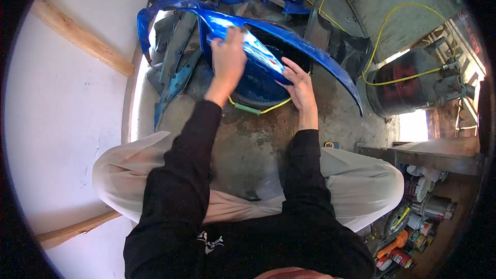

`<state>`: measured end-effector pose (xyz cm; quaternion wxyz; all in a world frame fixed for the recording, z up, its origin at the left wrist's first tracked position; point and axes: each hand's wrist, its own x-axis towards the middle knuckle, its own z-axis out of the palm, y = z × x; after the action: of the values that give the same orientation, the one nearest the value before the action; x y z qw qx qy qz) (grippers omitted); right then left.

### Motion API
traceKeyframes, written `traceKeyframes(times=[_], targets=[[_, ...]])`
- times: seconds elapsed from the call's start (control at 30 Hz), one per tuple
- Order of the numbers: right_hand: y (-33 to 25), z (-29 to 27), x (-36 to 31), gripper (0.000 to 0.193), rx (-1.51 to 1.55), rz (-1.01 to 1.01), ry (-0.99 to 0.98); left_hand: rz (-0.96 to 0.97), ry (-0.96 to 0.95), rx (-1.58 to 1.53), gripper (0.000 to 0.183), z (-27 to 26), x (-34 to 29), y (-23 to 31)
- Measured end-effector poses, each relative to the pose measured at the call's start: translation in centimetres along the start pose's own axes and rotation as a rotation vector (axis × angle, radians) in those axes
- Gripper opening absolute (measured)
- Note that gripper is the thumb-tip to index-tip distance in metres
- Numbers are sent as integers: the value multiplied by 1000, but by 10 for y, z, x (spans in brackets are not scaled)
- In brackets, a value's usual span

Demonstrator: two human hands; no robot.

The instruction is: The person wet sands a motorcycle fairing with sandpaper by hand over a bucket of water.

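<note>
The blue panel [262, 52] slants over the round tub [250, 90], perhaps using it as a rest. The right hand's [300, 87] fingers clamp its edge, seemingly steadying it; the left hand's [230, 59] blurred fingers meet its face, grip unclear.

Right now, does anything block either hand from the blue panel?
Nothing visible does: the right hand holds an edge of the blue panel, and the left hand is on it. Blur hides whether that hand holds anything.

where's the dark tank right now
In the head view, the dark tank is on the far right, just beyond the tip of the long blue panel, with a yellow hose across it.
</note>
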<state>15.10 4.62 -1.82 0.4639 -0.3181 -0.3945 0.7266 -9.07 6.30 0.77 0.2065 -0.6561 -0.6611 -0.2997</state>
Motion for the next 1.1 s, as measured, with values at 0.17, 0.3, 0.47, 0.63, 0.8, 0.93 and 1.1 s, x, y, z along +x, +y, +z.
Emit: traceKeyframes(times=[0.17,0.3,0.47,0.63,0.8,0.93,1.1], targets=[[-2,9,1,55,-85,37,97,124,64,-135,35,6,-5,4],[-2,21,2,51,-87,61,92,-113,-27,12,27,4,39,-59],[-2,12,2,48,-89,79,94,205,123,-34,20,16,12,4],[0,14,4,45,-78,31,85,115,61,-122,17,3,41,-22],[3,15,8,43,-96,44,79,20,-6,-138,20,12,29,-10],[1,10,7,43,-85,39,60,148,93,-119,29,0,18,-35],[1,14,7,44,-73,41,64,-209,-20,-212,24,-21,28,-74]])
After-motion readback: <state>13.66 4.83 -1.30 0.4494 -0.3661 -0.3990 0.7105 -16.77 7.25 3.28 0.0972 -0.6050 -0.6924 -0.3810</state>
